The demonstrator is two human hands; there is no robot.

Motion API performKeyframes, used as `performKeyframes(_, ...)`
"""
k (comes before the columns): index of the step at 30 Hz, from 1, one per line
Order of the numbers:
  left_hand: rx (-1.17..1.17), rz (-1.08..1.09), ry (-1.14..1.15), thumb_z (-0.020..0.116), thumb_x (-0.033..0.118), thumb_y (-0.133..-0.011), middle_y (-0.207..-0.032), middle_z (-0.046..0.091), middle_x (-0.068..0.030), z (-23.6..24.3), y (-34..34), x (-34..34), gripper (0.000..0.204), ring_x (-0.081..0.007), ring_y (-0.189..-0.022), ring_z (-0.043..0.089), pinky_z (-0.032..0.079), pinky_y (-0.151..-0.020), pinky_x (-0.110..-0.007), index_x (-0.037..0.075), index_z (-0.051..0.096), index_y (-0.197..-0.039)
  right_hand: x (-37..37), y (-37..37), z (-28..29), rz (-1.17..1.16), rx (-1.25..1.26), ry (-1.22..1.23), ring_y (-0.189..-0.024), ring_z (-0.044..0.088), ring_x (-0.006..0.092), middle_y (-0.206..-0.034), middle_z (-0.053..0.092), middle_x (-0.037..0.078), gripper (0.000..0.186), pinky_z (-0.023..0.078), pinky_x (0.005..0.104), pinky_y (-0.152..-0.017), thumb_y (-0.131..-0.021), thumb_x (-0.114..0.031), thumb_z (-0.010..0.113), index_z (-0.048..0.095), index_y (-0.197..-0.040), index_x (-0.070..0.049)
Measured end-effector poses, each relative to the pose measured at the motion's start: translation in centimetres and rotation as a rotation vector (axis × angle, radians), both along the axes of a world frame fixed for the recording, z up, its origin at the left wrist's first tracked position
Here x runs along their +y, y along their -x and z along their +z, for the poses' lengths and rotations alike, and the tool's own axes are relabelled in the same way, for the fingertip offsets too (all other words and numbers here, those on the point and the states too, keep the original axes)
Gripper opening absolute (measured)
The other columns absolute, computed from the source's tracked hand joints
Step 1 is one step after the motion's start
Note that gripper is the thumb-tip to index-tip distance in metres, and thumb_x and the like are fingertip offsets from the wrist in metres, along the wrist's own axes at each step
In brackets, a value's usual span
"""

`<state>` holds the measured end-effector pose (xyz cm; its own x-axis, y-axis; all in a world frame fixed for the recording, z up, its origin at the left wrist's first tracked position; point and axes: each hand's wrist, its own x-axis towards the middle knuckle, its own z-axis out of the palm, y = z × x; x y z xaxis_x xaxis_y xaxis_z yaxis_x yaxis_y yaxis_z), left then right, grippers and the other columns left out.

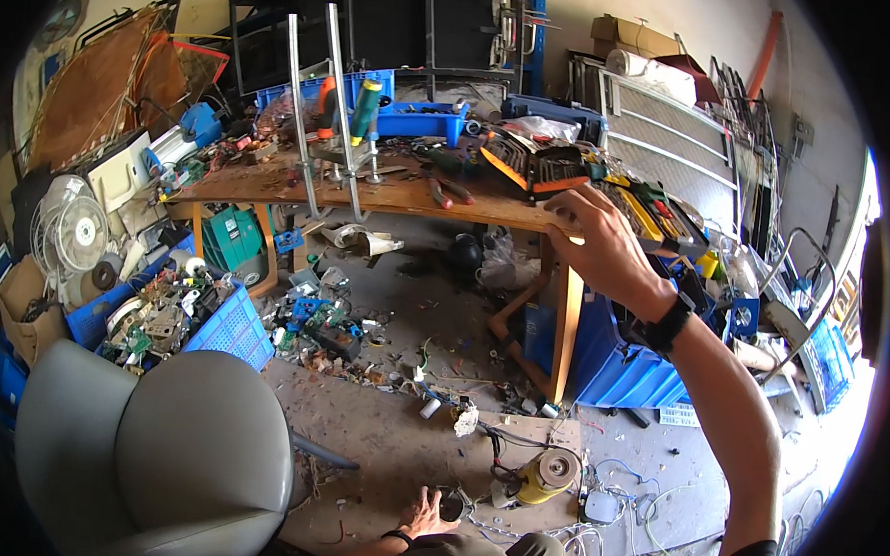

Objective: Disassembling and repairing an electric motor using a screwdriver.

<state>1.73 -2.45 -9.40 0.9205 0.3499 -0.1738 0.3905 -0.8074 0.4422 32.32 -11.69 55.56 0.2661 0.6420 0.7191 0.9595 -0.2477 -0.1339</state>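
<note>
My right hand (599,244) reaches up to the near edge of the wooden table (330,191), fingers bent over it beside an open case of bits with an orange edge (527,163). Red-handled pliers (448,195) lie to its left, and yellow tools (643,211) to its right. Low down, my left hand (425,513) grips a dark round object (449,506), partly covered by the fingers, near loose wires. A yellow cylindrical part with a metal top (544,478) rests on a board on the floor to its right.
A grey padded chair (201,446) fills the lower left. Blue crates of scrap (222,334) and a blue bin (623,363) flank the table. Boards, cables and electronic debris (316,318) litter the floor. Two upright metal clamp bars (338,108) stand at the table's middle.
</note>
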Motion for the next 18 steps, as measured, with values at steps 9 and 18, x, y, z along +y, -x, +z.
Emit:
performKeyframes(9, -0.015, -0.042, 0.036, 0.078, 0.078, -0.073, -0.153, 0.037, -0.0346, 3.0, -0.4, -0.9, 0.110, -0.0610, -0.122, 0.057, 0.058, -0.092, -0.065, 0.010, 0.044, -0.153, 4.7, -6.7, 1.1, -0.157, -0.317, 0.083, -0.114, 0.061, 0.0344, -0.111, 0.065, 0.013, 0.032, 0.050, 0.0457, -0.101, -0.091, -0.026, 0.079, 0.070, -0.112, -0.003)
performKeyframes(18, -0.117, -0.068, 0.070, 0.068, 0.060, -0.083, -0.157, 0.036, -0.0350, 2.3, -1.2, -0.3, 0.092, -0.0613, -0.121, 0.057, 0.056, -0.093, -0.067, 0.010, 0.043, -0.156, 8.7, -6.9, 1.1, -0.290, -0.335, 0.221, -0.109, 0.065, 0.0354, -0.103, 0.068, 0.014, 0.039, 0.052, 0.0470, -0.096, -0.088, -0.029, 0.081, 0.065, -0.112, -0.003)
